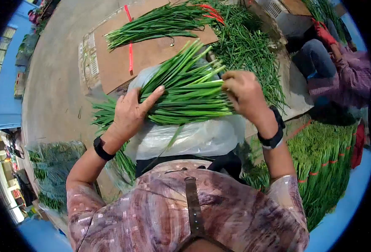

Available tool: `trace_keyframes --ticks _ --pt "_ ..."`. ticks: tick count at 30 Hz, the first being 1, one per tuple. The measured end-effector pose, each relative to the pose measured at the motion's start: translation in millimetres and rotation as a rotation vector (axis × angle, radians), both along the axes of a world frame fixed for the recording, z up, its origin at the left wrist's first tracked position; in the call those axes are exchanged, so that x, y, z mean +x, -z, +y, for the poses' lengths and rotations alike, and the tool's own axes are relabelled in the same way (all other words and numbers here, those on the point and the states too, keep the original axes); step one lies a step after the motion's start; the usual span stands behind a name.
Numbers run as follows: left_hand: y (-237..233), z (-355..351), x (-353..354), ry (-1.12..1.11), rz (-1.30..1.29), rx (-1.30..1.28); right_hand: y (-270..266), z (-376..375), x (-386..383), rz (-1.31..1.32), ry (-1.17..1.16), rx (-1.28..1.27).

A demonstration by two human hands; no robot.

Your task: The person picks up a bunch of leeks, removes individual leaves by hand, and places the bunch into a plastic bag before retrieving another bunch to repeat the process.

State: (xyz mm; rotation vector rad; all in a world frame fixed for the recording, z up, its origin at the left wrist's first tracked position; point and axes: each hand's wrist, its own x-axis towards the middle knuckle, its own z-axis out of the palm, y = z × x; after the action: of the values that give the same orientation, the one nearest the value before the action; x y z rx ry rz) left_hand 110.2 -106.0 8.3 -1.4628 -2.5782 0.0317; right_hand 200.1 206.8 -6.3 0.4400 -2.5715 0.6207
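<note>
A loose bundle of garlic chives (pixel 189 98) lies across my lap on a clear plastic sheet (pixel 181 136), leaves to the left and pale stalk ends to the right. My left hand (pixel 133 107) grips the leafy part, thumb laid over the top; some fingers are hidden. At the pale ends, my right hand (pixel 244 92) is closed with bent fingers, pinching stalks at the edge of the bundle. Just beyond, another bunch of chives (pixel 160 25) rests on a brown board (pixel 118 63), with a red tie strip (pixel 130 59) beside it.
A heap of loose green leaves (pixel 248 50) lies at the back right. Bundles with red ties (pixel 324 164) stand at my right. Plastic-wrapped greens (pixel 57 168) sit on the floor at left. Another person in red gloves (pixel 325 33) sits at far right, near a crate (pixel 278 12).
</note>
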Motion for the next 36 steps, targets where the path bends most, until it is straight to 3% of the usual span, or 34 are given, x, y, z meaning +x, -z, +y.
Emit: trace_keyframes --ticks 1,5,8,13,16,19,20,22,25,27,28,30,33,36 --pt "2 2 -1 0.036 0.030 0.045 0 0 8 -0.007 -0.017 -0.012" --pt "-5 5 -1 0.109 0.055 0.037 -3 14 -5 -0.468 0.168 -0.560" --pt "-4 6 0 0.120 0.071 0.026 -5 9 -31 -0.466 0.326 -0.271" --pt "-1 4 -2 0.163 0.173 0.059 10 -4 -56 -0.397 0.211 -0.001" --pt "-5 4 2 0.121 0.110 0.043 32 14 -57 -0.326 0.225 -0.238" --pt "0 2 -1 0.124 0.089 0.051 19 58 -50 -0.494 0.375 -0.788" --pt "-1 2 -1 0.127 0.097 0.051 25 80 -49 -0.473 0.511 -0.627" --pt "-2 3 -2 0.131 0.111 0.050 25 97 -45 -0.336 0.701 0.009" --pt "-4 5 -3 0.146 0.142 0.038 10 57 -47 -0.090 0.382 -0.037" --pt "-3 5 -1 0.133 0.116 0.034 -9 3 -51 -0.304 0.174 -0.086" --pt "-4 6 -1 0.129 0.107 0.032 -6 -13 -55 -0.354 0.109 0.045" --pt "-4 5 -2 0.117 0.083 0.076 15 -24 -65 -0.245 0.068 0.095" --pt "-3 2 -2 0.045 0.014 0.119 20 -19 -63 -0.126 0.030 -0.120" --pt "0 3 -2 0.051 0.016 0.126 20 -14 -56 -0.283 0.117 -0.514"
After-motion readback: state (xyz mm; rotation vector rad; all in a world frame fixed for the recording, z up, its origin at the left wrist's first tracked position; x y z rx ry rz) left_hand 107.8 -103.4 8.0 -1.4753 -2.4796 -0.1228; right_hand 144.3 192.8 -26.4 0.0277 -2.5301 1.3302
